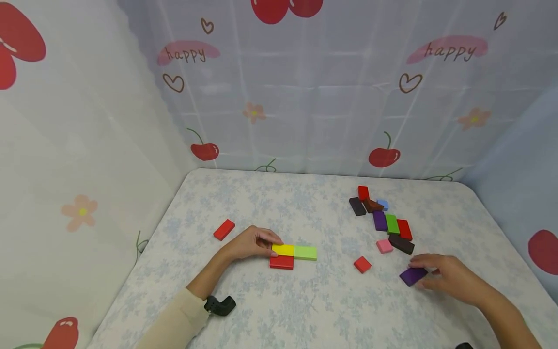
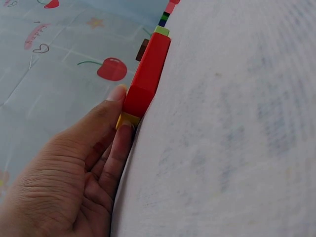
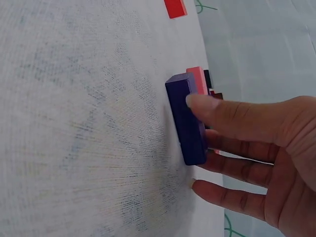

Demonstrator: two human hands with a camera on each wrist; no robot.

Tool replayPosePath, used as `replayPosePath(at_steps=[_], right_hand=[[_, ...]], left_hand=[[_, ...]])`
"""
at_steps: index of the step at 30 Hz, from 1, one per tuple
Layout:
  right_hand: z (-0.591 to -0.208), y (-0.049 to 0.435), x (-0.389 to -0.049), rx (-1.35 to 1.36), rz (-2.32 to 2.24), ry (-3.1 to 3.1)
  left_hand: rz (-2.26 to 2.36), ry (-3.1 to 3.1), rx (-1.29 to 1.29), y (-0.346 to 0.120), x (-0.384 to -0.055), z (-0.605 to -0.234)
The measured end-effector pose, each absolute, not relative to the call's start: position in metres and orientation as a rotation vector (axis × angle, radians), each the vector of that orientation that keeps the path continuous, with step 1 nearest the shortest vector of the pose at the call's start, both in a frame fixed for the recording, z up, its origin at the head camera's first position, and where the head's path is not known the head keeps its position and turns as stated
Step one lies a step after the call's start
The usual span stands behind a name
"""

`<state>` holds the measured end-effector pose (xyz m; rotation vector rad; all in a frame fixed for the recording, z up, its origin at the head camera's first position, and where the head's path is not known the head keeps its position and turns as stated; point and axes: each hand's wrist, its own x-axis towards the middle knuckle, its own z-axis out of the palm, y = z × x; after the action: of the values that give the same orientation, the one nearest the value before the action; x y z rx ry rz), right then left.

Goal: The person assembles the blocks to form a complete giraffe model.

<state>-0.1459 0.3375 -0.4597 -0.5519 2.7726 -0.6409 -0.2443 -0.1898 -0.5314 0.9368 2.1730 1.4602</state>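
Observation:
My left hand (image 1: 253, 243) pinches the end of a yellow block (image 1: 283, 250) between thumb and fingers. That block lies against a light green block (image 1: 305, 253) on its right and a red block (image 1: 281, 262) on its near side. In the left wrist view, the red block (image 2: 147, 74) hides most of the yellow one. Off to the right, my right hand (image 1: 451, 276) holds a dark purple block (image 1: 413, 276) by its edges at the fingertips. The right wrist view shows the thumb on the near face of this purple block (image 3: 185, 121), with fingers behind it.
A loose group at the back right includes a purple block (image 1: 380, 221), a green block (image 1: 392, 224), a brown piece (image 1: 373, 206) and several others. A small red block (image 1: 362, 264) lies between the hands, another red block (image 1: 224, 230) left of the left hand. Curtains surround the table (image 1: 331, 310).

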Motion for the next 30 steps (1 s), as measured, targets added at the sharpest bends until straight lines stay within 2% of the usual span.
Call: replayPosePath(at_steps=[17, 25, 30], right_hand=[[-0.465, 0.339, -0.135, -0.443, -0.607, 2.836], [-0.467, 0.326, -0.125, -0.704, -0.828, 3.136], [-0.454, 0.301, -0.121, -0.733, -0.845, 3.161]], left_hand=[[1.478, 2.167, 0.957, -0.190, -0.243, -0.531], [1.483, 2.169, 0.933, -0.189, -0.243, -0.531], [1.486, 2.162, 0.949, -0.189, -0.244, -0.532]])
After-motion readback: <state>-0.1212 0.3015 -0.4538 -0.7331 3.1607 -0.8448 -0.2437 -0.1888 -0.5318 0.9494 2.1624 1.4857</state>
